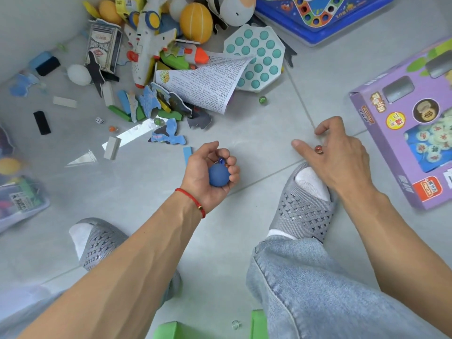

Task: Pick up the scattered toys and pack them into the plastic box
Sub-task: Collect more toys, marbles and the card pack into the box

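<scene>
Head view: left hand curls its fingers round a blue ball; right hand, fingers spread, touches a red marble on the floor

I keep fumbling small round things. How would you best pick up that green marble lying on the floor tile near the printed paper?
Pinch the green marble across its middle from straight above with fingertips. It is round, so any side serves, and it lies free beside the printed sheet.
</scene>
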